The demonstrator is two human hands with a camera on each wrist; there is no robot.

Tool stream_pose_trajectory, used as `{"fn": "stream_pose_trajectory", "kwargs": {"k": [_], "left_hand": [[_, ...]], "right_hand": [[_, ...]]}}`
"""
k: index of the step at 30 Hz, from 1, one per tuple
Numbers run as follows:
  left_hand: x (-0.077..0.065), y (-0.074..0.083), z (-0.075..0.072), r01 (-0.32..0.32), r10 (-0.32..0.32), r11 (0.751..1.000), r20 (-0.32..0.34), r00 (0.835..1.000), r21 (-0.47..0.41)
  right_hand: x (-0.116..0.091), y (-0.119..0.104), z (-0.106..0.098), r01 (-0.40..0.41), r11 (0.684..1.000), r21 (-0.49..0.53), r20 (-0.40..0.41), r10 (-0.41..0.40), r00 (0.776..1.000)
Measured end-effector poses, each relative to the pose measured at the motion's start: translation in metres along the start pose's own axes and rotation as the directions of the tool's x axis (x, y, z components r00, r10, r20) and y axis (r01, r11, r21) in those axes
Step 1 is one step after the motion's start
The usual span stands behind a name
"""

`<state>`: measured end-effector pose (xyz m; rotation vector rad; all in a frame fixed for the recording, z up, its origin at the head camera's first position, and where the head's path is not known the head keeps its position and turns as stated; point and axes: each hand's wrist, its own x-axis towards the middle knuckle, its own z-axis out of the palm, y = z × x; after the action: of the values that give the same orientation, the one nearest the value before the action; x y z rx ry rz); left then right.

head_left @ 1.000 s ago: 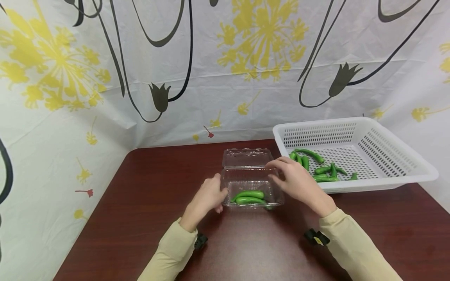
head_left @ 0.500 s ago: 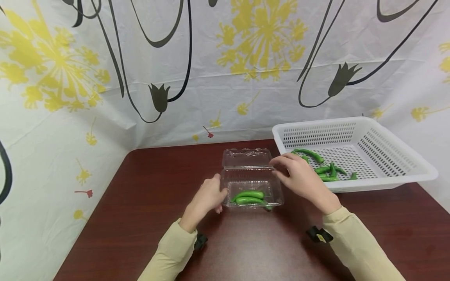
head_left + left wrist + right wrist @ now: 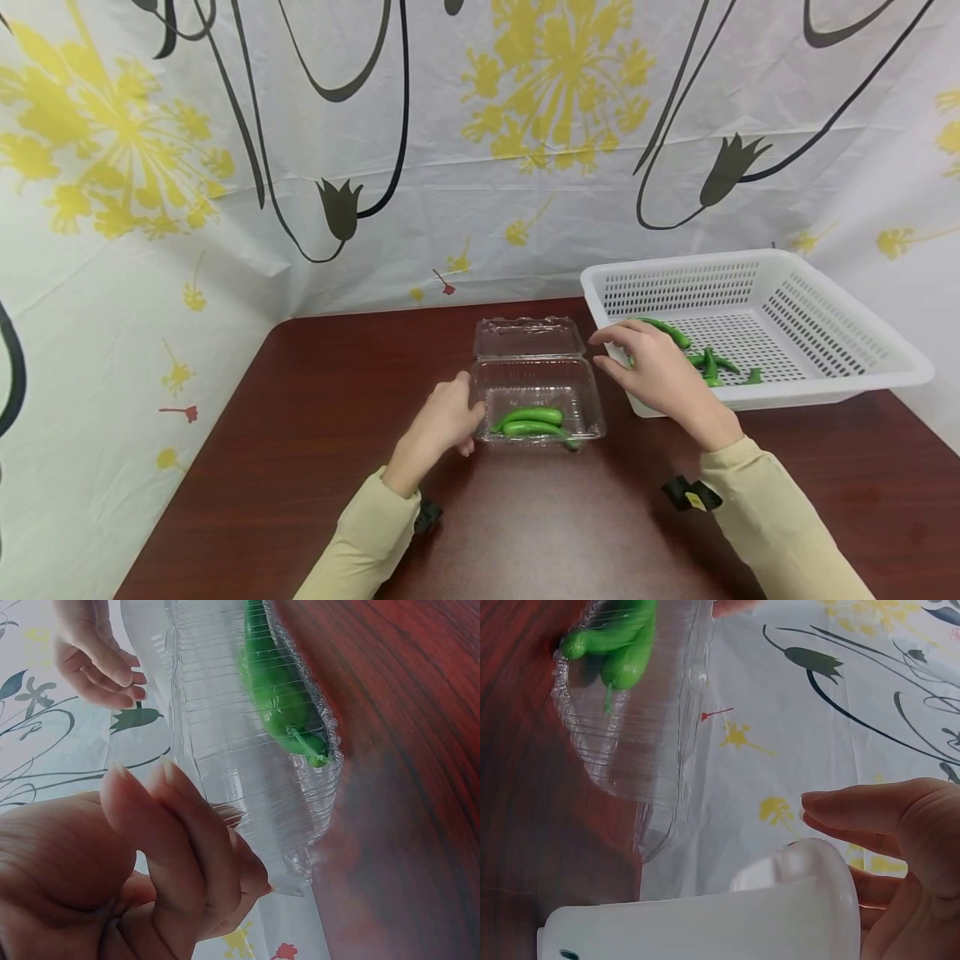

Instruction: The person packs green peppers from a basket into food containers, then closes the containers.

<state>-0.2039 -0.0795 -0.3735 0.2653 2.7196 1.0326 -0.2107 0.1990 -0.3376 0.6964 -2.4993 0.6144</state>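
Note:
A hinged clear plastic clamshell container lies with its lid raised behind it at the middle of the table. Green chili peppers rest along its near side, and one reaches the near right corner. My left hand holds the container's left edge with curled fingers, seen close in the left wrist view. My right hand hangs over the left rim of a white slotted basket, thumb and fingers spread apart with nothing between them. Several more green chili peppers lie in that basket, partly hidden behind the right hand.
The dark red wooden table carries both containers. A white cloth with yellow and grey flower prints hangs behind and at the sides. Between the clamshell and the basket lies a narrow gap.
My right hand has moved right, away from the clamshell's right edge to over the basket's left rim. The left hand and the peppers in the clamshell stay where they were.

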Motion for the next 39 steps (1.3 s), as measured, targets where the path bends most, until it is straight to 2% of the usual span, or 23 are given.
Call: {"fn": "stream_pose_trajectory", "kwargs": {"k": [7,15,26,34,39], "left_hand": [[-0.001,0.000,0.000,0.002,-0.002,1.000,0.003,1.000,-0.014],[0.000,-0.001,0.001,-0.003,0.003,1.000,0.000,1.000,-0.012],[-0.001,0.001,0.000,0.003,-0.003,1.000,0.002,1.000,0.008],[0.000,0.001,0.000,0.011,-0.011,1.000,0.006,1.000,0.006],[0.000,0.001,0.000,0.016,-0.016,1.000,0.008,1.000,0.002]], "right_hand": [[0.000,0.005,-0.002,-0.001,1.000,-0.001,-0.001,0.001,1.000],[-0.002,0.006,-0.006,-0.082,0.997,0.007,0.068,0.081,0.994],[0.000,0.012,-0.007,-0.062,0.998,-0.014,0.084,0.063,0.994],[-0.001,0.016,-0.009,-0.049,0.998,-0.029,0.063,0.051,0.997],[-0.001,0.018,-0.011,-0.075,0.997,-0.033,0.087,0.078,0.993]]}}
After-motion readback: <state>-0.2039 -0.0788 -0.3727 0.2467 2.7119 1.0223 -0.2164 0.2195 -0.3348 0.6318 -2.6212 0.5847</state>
